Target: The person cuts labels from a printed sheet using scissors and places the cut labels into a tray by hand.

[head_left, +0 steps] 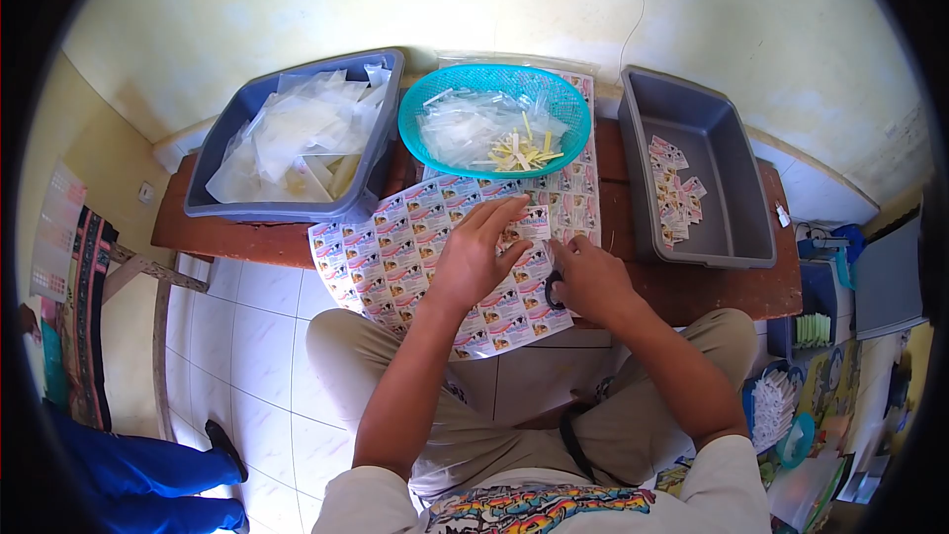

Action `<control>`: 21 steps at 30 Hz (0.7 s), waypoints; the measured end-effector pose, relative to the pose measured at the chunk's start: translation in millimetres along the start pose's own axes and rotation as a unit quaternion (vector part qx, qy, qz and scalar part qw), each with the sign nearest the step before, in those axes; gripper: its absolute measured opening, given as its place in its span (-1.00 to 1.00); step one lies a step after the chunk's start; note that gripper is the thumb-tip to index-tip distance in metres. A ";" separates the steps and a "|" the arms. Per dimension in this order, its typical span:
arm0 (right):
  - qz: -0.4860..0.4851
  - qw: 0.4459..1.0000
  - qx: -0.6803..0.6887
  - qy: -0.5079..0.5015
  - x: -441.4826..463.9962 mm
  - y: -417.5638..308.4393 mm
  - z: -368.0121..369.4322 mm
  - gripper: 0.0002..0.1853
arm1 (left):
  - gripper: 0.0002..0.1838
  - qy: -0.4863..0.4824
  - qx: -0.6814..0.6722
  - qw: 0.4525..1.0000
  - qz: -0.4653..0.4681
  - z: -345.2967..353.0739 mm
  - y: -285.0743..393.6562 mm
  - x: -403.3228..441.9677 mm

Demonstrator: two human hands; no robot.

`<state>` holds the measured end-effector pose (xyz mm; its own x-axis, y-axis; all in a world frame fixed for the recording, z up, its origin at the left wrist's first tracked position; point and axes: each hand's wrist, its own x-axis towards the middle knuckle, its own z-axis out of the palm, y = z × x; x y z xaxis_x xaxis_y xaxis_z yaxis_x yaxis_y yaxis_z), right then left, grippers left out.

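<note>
A sheet of printed labels (405,257) hangs over the front edge of the bench and across my lap. My left hand (473,252) curls its fingers and thumb around a small printed label piece (532,223) above that sheet. To its right, my right hand (591,282) grips scissors (555,290) by their black handle, the blades pointing up toward the label piece. Fingers and glare partly hide the blades, so I cannot tell how far apart they are.
On the wooden bench (618,208) stand a grey tub (203,173) of clear plastic bags, a turquoise basket (415,143) of plastic pieces and yellow strips, and another grey tub (736,222) with cut labels. Another person's blue-clad legs (148,465) show at lower left.
</note>
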<state>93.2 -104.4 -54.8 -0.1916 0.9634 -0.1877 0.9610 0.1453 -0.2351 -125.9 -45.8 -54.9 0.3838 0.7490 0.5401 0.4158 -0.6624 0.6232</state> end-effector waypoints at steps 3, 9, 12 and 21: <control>-0.022 0.997 0.053 0.058 5.8 7.7 -10.4 -0.32 | -0.30 -0.006 -0.006 1.000 0.003 -2.4 1.2 1.0; -0.070 0.938 0.290 0.178 20.0 4.2 -48.2 -0.58 | -0.29 -0.005 0.006 1.000 0.027 -9.5 9.9 8.4; -0.113 0.919 0.312 0.212 25.0 3.8 -66.4 -0.63 | -0.29 -0.020 -0.007 0.999 0.041 -16.9 17.6 20.7; -0.119 0.928 0.323 0.144 40.4 19.2 -101.1 -0.65 | -0.27 -0.118 -0.039 0.990 0.061 -38.3 32.3 60.0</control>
<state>124.1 -39.9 29.5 -0.2321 0.9552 0.1834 0.5613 0.2855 -0.7768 -121.0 -21.7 19.3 0.6131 0.6334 0.4721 0.2929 -0.7373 0.6088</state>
